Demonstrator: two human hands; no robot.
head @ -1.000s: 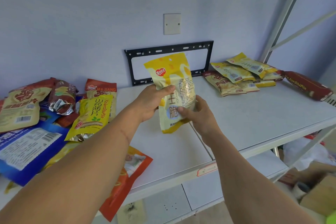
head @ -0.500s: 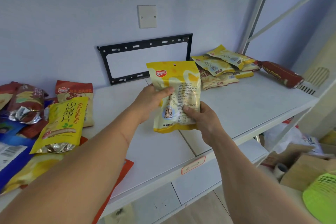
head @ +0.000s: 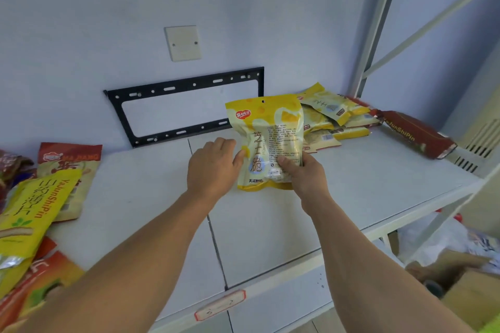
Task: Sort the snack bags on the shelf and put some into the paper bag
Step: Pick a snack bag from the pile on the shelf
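Head view: the right hand (head: 303, 173) pinches the yellow snack bag (head: 266, 140) upright above the shelf (head: 162, 197), just in front of the matching yellow pile (head: 332, 116), likely bound there for sorting. The left hand (head: 213, 167), which gripped the bag half a second ago, now rests relaxed against its edge.

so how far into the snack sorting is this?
Partly sorted. Done: a pile of matching yellow bags lies at the shelf's back right. In hand: the right hand grips one more yellow cheese bag upright above the shelf, the left hand touching its edge. Left: the mixed heap at the left looks unsorted, and no paper bag is identifiable in view.
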